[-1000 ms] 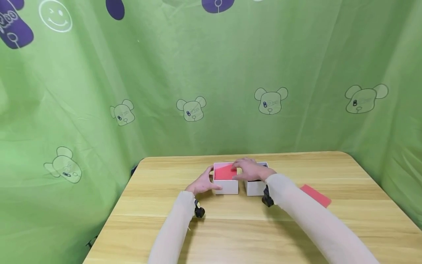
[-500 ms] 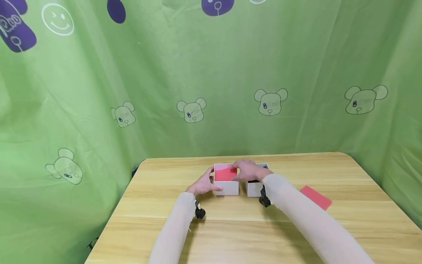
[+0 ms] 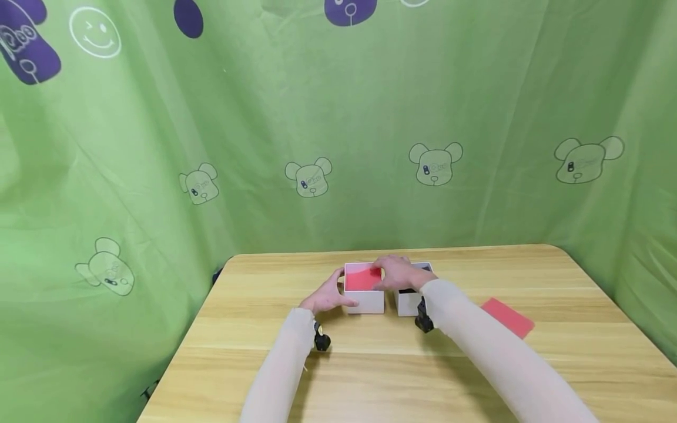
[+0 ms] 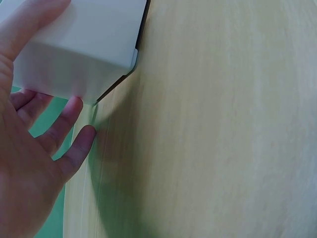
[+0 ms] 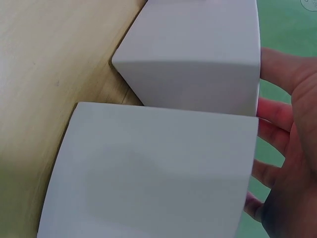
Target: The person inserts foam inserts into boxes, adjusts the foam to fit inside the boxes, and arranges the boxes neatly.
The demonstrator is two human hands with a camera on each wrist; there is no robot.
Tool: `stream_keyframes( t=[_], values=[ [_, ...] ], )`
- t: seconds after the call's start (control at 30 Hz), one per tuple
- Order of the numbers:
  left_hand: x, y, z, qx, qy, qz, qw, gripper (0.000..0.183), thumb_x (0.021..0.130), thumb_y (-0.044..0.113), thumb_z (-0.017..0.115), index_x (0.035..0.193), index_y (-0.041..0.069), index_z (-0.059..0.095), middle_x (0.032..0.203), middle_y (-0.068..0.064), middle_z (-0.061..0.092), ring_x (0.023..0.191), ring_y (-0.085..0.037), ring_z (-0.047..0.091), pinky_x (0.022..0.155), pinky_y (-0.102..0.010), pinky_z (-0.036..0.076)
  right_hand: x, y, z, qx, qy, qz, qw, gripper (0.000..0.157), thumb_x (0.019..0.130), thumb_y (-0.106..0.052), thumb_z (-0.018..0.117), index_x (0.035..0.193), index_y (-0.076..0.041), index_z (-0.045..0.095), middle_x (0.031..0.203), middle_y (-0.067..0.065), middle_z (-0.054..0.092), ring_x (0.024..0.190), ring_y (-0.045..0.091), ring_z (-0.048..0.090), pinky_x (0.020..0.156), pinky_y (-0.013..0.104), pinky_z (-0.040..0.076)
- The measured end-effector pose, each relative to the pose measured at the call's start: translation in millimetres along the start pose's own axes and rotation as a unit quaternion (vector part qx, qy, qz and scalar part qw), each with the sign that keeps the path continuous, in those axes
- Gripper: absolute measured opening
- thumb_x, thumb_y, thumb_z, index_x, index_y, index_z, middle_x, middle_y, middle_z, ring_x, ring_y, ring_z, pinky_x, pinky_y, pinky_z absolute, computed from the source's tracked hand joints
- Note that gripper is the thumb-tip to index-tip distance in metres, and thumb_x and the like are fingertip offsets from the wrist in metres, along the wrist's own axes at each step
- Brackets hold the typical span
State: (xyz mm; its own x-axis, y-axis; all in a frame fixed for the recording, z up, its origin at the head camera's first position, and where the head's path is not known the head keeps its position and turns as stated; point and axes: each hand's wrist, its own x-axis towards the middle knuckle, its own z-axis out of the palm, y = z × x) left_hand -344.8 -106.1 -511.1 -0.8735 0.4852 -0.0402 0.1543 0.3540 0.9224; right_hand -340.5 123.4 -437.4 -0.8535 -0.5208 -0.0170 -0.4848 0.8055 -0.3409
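Note:
A white open-topped box stands toward the back of the table, with a red sheet inside it near the top. My left hand grips the box's left side, thumb on the front wall and fingers round behind; the left wrist view shows this box at my thumb. Over the right rim, my right hand holds the red sheet's right part with bent fingers. In the right wrist view its fingertips are hidden behind the box walls. Below that hand stands a second white box with dark contents.
Another red sheet lies flat on the wooden table to the right, beside my right forearm. A green curtain hangs close behind the table's back edge. The second box sits just right of the first.
The red sheet, tilted in the box a second ago, now lies more level and a little lower. Both hands have stayed nearly in place. The view has shifted slightly.

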Motion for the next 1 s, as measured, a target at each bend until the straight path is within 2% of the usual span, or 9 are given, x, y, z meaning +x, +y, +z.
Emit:
stream_keyframes(
  t=[0.33,0.57,0.73,1.0],
  values=[
    [0.6,1.0,0.3,-0.002,-0.004,0.003,1.0,0.099,0.074,0.009,0.081,0.149,0.009,0.016,0.145,-0.008,0.033,0.12,-0.027,0.046,0.091,-0.035,0.046,-1.7,-0.3,-2.0,-0.002,-0.005,0.006,1.0,0.051,0.082,-0.034,0.072,0.124,-0.007,0.061,0.122,0.007,0.059,0.118,0.032,0.046,0.095,0.054,0.03],
    [0.7,-1.3,0.5,-0.003,0.003,-0.001,1.0,0.1,0.073,0.011,0.081,0.149,0.01,0.017,0.144,-0.008,0.034,0.119,-0.026,0.048,0.092,-0.035,0.046,-10.6,0.4,-7.8,-0.002,0.014,-0.02,1.0,0.054,0.084,-0.037,0.069,0.127,-0.007,0.058,0.128,0.01,0.056,0.123,0.034,0.045,0.1,0.057,0.028],
    [-0.1,-0.5,0.5,0.002,0.006,0.0,1.0,0.101,0.073,0.011,0.082,0.149,0.01,0.017,0.146,-0.007,0.032,0.119,-0.026,0.048,0.094,-0.035,0.044,-25.2,0.8,-23.8,-0.005,0.036,-0.043,0.998,0.053,0.085,-0.034,0.068,0.13,-0.007,0.056,0.134,0.013,0.051,0.127,0.036,0.04,0.105,0.056,0.027],
    [0.0,-0.7,1.4,0.005,0.008,0.008,0.9999,0.104,0.07,0.008,0.083,0.15,0.009,0.016,0.144,-0.009,0.034,0.114,-0.025,0.051,0.095,-0.035,0.043,-63.5,13.6,-56.2,-0.016,0.09,-0.056,0.994,0.059,0.083,-0.032,0.071,0.131,-0.003,0.053,0.133,0.017,0.05,0.124,0.039,0.04,0.1,0.061,0.027]
  ],
)
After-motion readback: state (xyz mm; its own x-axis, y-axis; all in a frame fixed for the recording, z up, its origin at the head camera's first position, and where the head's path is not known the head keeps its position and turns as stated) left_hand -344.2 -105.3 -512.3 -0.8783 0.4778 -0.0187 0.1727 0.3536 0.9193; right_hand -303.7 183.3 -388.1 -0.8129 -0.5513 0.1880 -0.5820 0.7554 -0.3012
